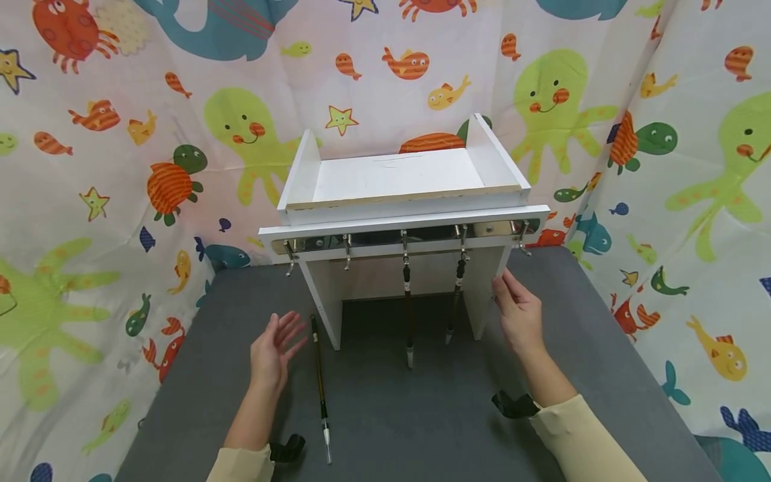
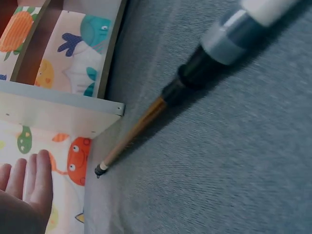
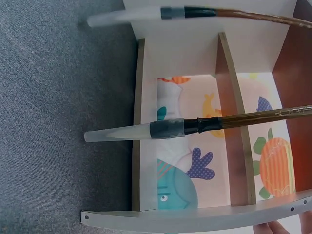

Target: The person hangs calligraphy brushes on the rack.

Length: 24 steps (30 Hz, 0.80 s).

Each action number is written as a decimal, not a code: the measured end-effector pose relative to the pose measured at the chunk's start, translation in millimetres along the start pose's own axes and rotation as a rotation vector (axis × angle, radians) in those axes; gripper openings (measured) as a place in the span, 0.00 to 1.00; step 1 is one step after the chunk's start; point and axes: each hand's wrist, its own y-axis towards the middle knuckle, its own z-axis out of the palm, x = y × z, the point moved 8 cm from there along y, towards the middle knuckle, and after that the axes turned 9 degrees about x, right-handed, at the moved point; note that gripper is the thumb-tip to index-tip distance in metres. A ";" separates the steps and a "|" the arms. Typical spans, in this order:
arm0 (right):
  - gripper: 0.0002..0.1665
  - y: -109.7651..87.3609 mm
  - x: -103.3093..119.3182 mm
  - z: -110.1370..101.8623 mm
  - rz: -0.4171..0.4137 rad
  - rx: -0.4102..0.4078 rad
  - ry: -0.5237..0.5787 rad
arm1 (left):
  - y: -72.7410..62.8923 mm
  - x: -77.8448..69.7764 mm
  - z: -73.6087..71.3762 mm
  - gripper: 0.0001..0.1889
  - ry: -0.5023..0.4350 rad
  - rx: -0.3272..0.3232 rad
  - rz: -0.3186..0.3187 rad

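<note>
Loose brush (image 2: 146,117) by open, empty left hand (image 1: 274,351) in wrist view; only head view: right hand (image 1: 518,314), fingers straight, touching rack (image 1: 415,201).

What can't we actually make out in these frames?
- Left wrist view: the brush on the mat is cut off at the top edge; the left hand at the corner.
- Right wrist view: right hand barely in frame, contact with the rack unclear.
- Head view: hooks too small to show how the hanging brushes attach.

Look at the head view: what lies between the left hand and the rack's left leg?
A brush lies flat on the grey mat between the left hand and the rack's left leg.
</note>
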 end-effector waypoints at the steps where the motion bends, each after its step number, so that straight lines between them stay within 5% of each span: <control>1: 0.27 0.0 0.0 -0.3 -0.002 0.000 -0.003 | -0.8 2.8 -1.6 0.33 0.014 -0.013 -0.012; 8: 0.28 -0.6 -1.0 -0.3 0.008 0.005 0.004 | -8.9 25.9 -7.1 0.27 0.111 -0.075 -0.121; 16: 0.27 -0.7 -1.5 2.3 0.008 0.000 0.032 | -12.4 40.2 -11.3 0.28 0.192 -0.087 -0.129; 24: 0.29 -3.1 -2.2 1.4 0.041 -0.010 -0.018 | -18.1 50.3 -10.3 0.24 0.439 -0.044 -0.177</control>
